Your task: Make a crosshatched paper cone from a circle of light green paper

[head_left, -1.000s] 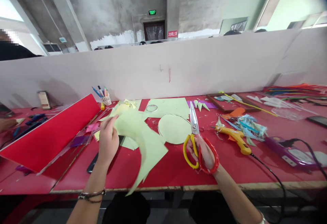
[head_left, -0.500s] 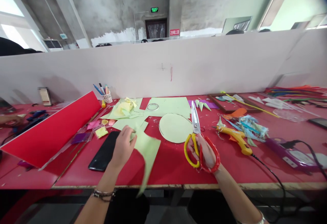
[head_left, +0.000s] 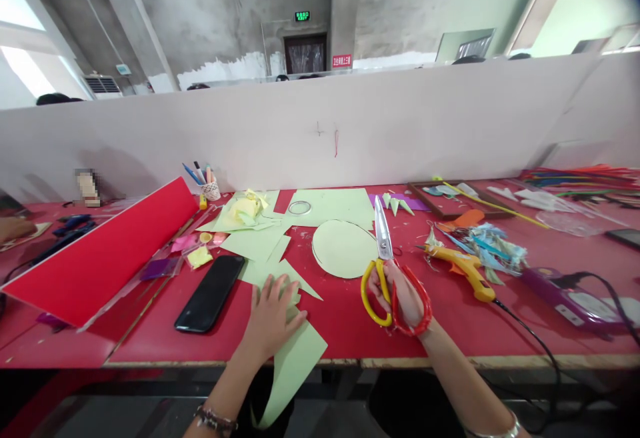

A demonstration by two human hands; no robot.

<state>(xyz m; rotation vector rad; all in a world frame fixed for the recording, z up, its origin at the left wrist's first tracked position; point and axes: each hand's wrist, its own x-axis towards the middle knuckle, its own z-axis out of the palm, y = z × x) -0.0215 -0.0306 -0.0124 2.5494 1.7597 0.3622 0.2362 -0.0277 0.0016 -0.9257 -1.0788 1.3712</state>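
Curved offcut of thin pale green paper (head_left: pixel 299 358) hanging over the red table's front edge; smooth green paper disc (head_left: pixel 344 249) behind; patterned cup (head_left: pixel 211 190) holding pens (head_left: pixel 196 173); left hand (head_left: pixel 273 315) open, fingers spread, pressing the offcut; right hand (head_left: pixel 400 295) gripping metal-bladed scissors (head_left: pixel 383 238) by red and yellow handles

Head view, one: worn on the head, aimed forward and down from above and behind the right hand (head_left: pixel 407 298) gripping the scissors (head_left: pixel 383 235). Depth: forearms (head_left: pixel 457 375) lay nearest; red tabletop (head_left: pixel 340 321) spread beneath and around the grip; white partition (head_left: pixel 425 125) stood beyond it; green exit sign (head_left: pixel 302 16) hung farther, higher.
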